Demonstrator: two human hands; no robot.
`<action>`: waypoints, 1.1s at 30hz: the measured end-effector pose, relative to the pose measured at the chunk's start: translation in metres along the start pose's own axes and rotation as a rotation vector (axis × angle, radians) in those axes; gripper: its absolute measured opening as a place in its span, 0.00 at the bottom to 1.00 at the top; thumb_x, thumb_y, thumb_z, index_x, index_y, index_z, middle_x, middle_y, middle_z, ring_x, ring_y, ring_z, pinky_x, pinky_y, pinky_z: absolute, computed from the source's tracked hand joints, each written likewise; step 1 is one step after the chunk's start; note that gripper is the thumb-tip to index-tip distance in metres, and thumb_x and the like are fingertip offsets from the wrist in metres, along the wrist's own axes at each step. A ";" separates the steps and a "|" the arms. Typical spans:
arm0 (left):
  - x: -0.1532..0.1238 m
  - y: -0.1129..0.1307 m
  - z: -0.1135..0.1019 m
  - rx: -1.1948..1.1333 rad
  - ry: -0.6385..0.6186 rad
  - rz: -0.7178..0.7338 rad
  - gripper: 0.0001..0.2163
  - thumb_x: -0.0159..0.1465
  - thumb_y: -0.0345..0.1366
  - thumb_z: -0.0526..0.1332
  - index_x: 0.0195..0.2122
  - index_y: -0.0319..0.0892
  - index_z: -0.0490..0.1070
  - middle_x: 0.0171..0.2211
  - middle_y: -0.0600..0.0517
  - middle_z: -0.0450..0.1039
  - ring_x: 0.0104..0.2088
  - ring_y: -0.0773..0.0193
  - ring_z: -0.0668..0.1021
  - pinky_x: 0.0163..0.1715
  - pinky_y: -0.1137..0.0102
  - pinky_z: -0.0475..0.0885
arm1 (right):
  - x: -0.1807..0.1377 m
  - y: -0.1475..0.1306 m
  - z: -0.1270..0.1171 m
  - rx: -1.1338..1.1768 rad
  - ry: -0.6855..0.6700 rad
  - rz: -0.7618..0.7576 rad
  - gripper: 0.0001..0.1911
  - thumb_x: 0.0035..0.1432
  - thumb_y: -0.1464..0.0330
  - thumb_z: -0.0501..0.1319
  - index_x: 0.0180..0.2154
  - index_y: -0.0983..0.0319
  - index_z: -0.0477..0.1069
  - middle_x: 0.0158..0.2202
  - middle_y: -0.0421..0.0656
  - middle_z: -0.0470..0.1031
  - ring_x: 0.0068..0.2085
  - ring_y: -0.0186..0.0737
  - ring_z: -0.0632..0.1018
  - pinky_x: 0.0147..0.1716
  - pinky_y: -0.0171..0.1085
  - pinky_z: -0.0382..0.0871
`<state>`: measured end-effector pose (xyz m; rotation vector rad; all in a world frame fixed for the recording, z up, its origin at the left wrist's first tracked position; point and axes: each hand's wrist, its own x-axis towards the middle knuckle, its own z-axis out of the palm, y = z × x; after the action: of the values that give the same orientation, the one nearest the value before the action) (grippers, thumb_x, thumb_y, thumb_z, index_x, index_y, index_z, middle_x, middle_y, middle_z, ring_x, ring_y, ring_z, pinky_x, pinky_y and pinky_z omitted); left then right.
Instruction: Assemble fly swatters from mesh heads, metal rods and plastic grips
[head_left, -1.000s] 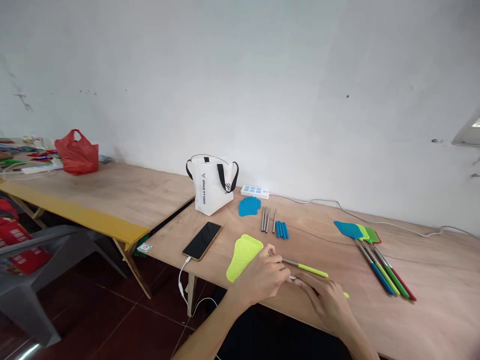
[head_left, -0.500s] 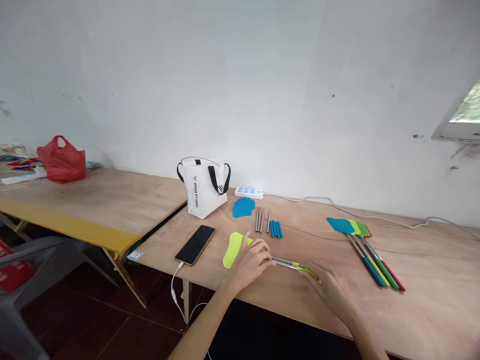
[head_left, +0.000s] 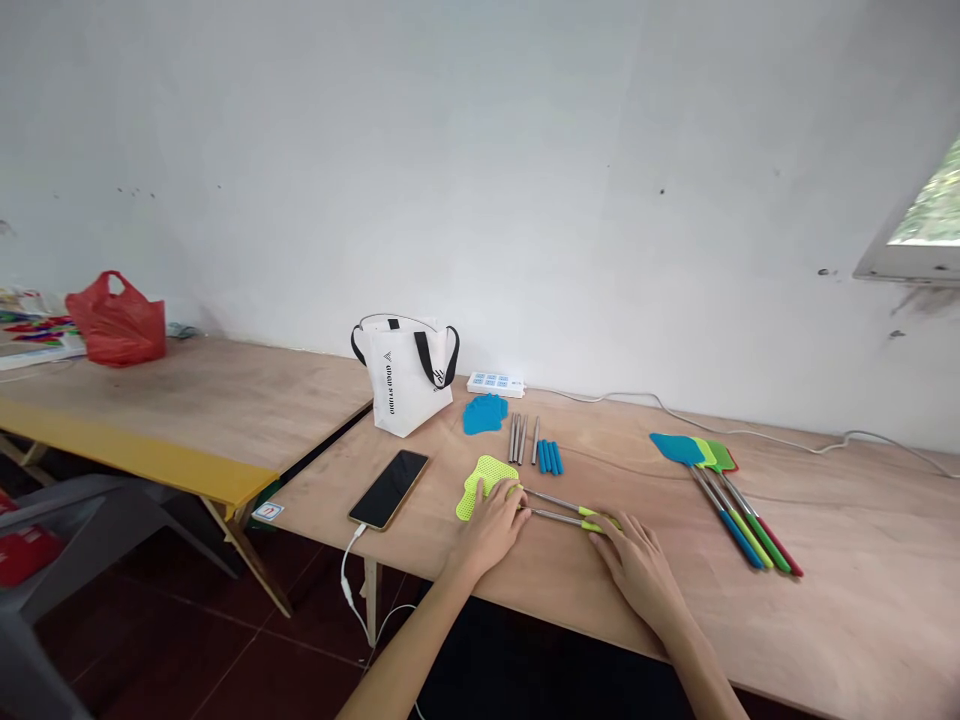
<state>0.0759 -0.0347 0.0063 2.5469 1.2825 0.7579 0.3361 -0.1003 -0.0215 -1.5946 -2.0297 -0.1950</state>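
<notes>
My left hand (head_left: 491,524) rests on the near end of a lime-green swatter head (head_left: 480,480) lying flat on the plywood table (head_left: 675,600), with its fingers curled over the head's neck. My right hand (head_left: 637,560) holds the lime grip ends of two metal rods (head_left: 559,510) that run from the head toward it. Behind them lie a blue swatter head (head_left: 484,413), three bare metal rods (head_left: 521,438) and three blue grips (head_left: 550,457).
Three assembled swatters (head_left: 724,490) in blue, lime and green lie at the right. A phone (head_left: 388,488) on a white cable, a white tote bag (head_left: 405,372), a power strip (head_left: 495,384), and a red plastic bag (head_left: 116,320) on the left bench.
The view swung right. The lime head, standing on edge half a second ago, now lies flat. My right hand slid in along the rods toward my left.
</notes>
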 end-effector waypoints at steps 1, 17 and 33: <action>0.000 0.001 -0.001 -0.003 0.005 -0.005 0.05 0.74 0.36 0.52 0.42 0.46 0.66 0.53 0.48 0.71 0.59 0.54 0.71 0.66 0.37 0.52 | 0.000 0.001 0.000 0.006 0.004 0.001 0.16 0.73 0.59 0.50 0.54 0.49 0.71 0.54 0.43 0.76 0.54 0.47 0.76 0.53 0.47 0.68; 0.000 0.014 -0.036 0.027 -0.107 0.079 0.08 0.71 0.37 0.60 0.34 0.44 0.65 0.45 0.52 0.73 0.52 0.56 0.75 0.67 0.46 0.51 | 0.006 -0.005 -0.011 0.102 0.048 -0.152 0.10 0.73 0.65 0.49 0.41 0.55 0.69 0.44 0.43 0.79 0.48 0.42 0.78 0.55 0.47 0.64; -0.008 0.017 -0.059 -0.011 -0.192 0.062 0.13 0.72 0.41 0.59 0.31 0.44 0.72 0.32 0.53 0.78 0.38 0.57 0.79 0.58 0.56 0.64 | 0.004 -0.008 -0.014 0.114 0.054 -0.196 0.15 0.74 0.64 0.48 0.42 0.56 0.73 0.44 0.45 0.82 0.42 0.42 0.82 0.42 0.41 0.70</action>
<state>0.0526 -0.0543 0.0605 2.5880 1.1406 0.5146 0.3322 -0.1048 -0.0060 -1.3082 -2.1155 -0.1885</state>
